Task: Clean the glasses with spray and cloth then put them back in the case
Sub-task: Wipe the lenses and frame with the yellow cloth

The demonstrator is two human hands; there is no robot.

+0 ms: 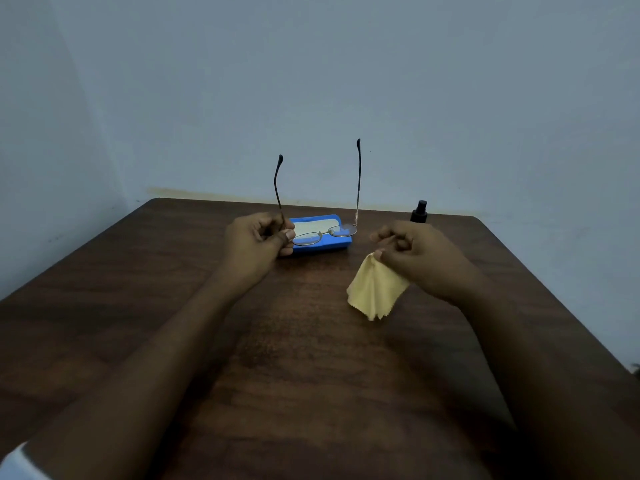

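The thin metal-framed glasses (325, 233) are held in the air in front of the open blue case (325, 247), lenses low and both dark-tipped temples standing up. The left hand (258, 237) pinches them at one hinge corner, fingers curled. The right hand (412, 251), near it, pinches a soft yellow cleaning cloth (375, 289) that hangs over the brown wooden tabletop (311, 358). The frame looks light and easy to bend, so I would support the rim and rub gently. A small black spray bottle (419, 213) stands behind.

Yellow cloth (375, 289), blue case (323, 245)
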